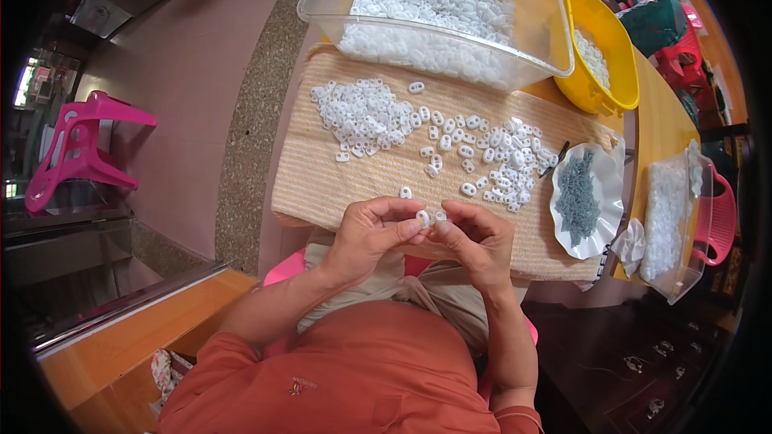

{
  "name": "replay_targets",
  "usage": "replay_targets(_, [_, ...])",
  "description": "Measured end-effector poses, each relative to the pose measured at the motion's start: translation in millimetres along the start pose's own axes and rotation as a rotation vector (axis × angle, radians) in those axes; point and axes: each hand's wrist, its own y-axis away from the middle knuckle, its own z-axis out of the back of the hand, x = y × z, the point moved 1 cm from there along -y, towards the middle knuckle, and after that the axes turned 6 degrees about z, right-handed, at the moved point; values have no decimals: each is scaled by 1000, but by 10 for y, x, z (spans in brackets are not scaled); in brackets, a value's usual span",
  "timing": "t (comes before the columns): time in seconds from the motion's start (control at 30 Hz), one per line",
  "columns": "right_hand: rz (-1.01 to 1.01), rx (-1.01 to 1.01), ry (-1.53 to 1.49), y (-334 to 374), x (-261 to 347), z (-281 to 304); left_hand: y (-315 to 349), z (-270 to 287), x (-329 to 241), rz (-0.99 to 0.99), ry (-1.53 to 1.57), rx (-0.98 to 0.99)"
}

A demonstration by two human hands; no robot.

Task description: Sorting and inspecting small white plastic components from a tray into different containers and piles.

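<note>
Close to my body, at the near edge of the cloth, both hands meet fingertip to fingertip. My left hand (371, 235) pinches a small white oval plastic piece (423, 218) between thumb and forefinger. A second small white plastic piece (441, 216) is in the pinch of my right hand (479, 246), partly covered by the fingertips. Whether the two pieces touch, I cannot tell. Just beyond my left fingers lies a loose white two-holed oval piece (405, 192). Farther out are a heap of flat white pieces (366, 116) and a scatter of rounder two-holed ones (507, 153).
A ruffled white dish (607, 185) of small grey parts (577, 197) stands at the right on the striped cloth (322, 185). Behind are a large clear bin (458, 36) of white pieces and a yellow basin (623, 72). A pink stool (88, 141) stands at left.
</note>
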Motion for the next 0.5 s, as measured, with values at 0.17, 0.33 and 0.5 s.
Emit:
replay_targets(0.17, [-10,-19,-74,-10,33,-8,11,33,13,18,-64,-1])
replay_targets(0.33, [-21,-29,-91,-16,52,-10,20,21,-8,31,-52,-12])
replay_targets(0.5, [-1,-28,-49,-11,40,-20,19,26,-11,54,-71,-32])
